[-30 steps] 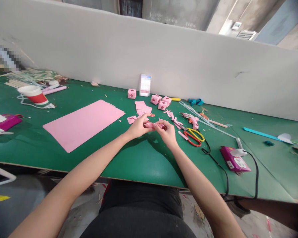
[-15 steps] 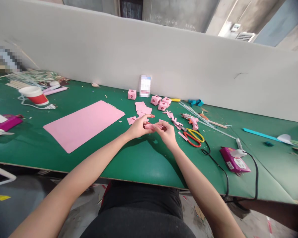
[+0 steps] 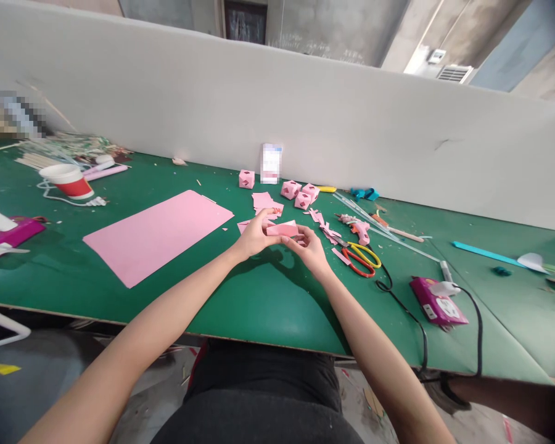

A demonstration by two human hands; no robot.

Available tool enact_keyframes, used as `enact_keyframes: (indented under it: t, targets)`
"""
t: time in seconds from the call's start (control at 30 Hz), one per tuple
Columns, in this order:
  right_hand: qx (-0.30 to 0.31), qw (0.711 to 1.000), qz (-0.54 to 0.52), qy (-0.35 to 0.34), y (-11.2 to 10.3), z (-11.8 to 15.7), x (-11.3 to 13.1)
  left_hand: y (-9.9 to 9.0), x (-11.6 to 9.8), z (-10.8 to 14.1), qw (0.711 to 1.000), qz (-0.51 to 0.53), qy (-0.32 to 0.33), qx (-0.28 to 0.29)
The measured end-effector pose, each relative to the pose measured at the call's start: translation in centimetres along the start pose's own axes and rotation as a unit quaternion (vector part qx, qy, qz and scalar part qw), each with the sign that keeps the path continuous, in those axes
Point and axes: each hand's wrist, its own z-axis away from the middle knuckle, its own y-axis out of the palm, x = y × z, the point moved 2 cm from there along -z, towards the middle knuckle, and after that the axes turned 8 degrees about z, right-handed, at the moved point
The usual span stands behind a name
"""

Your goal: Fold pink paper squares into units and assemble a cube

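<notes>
Between my two hands is a folded piece of pink paper point(image 3: 282, 229), held above the green table point(image 3: 254, 308). My left hand point(image 3: 254, 236) grips its left end, thumb along the near side. At the other end, the fingers of my right hand point(image 3: 309, 245) are closed on the same paper. Just beyond lie small pink paper pieces point(image 3: 262, 200), partly covered by my left hand. Several folded pink paper cubes with diamond-shaped openings stand farther back, one cube point(image 3: 246, 179) apart from the others point(image 3: 302, 200).
Scissors point(image 3: 361, 259), pink paper strips point(image 3: 321, 222) and a pink glue gun point(image 3: 358, 229) lie to the right, near a magenta box point(image 3: 438, 301) with a black cord. A large pink sheet point(image 3: 160, 237) and a paper cup point(image 3: 68, 180) are leftward. A phone point(image 3: 271, 163) leans against the white partition point(image 3: 189, 98).
The paper in my hands has turned so that a broader pink face shows. My hands stay in nearly the same place, and the view has shifted slightly.
</notes>
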Motion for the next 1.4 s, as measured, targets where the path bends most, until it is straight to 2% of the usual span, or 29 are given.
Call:
enact_keyframes:
  t: [0.1, 0.17, 0.33, 0.53, 0.7, 1.03, 1.4]
  targets:
    - [0.017, 1.0, -0.022, 0.004, -0.2, -0.1, -0.1, -0.3, 0.1, -0.1, 0.999, 0.013, 0.006, -0.04]
    - [0.013, 0.999, -0.046, 0.003, -0.3, -0.2, -0.2, -0.4, 0.3, -0.2, 0.999, 0.021, 0.011, -0.047]
    - [0.02, 0.998, -0.067, 0.001, -0.2, -0.1, -0.1, -0.1, 0.6, -0.1, 0.999, 0.04, -0.013, -0.034]
    - [-0.009, 0.996, -0.083, 0.012, 0.1, 0.1, 0.5, 0.4, 0.3, 0.0, 0.997, 0.066, -0.03, -0.029]
    - [-0.018, 0.993, -0.115, 0.021, 0.2, 0.3, 0.7, 0.4, 0.2, 0.1, 0.997, 0.058, -0.036, -0.031]
    - [-0.028, 0.995, -0.093, 0.026, 0.2, 0.2, 0.3, 0.2, 0.4, 0.0, 0.998, 0.029, -0.034, -0.047]
    - [-0.038, 0.995, -0.09, 0.037, 0.1, 0.0, 0.0, 0.5, 0.3, 0.1, 0.989, 0.122, -0.063, -0.048]
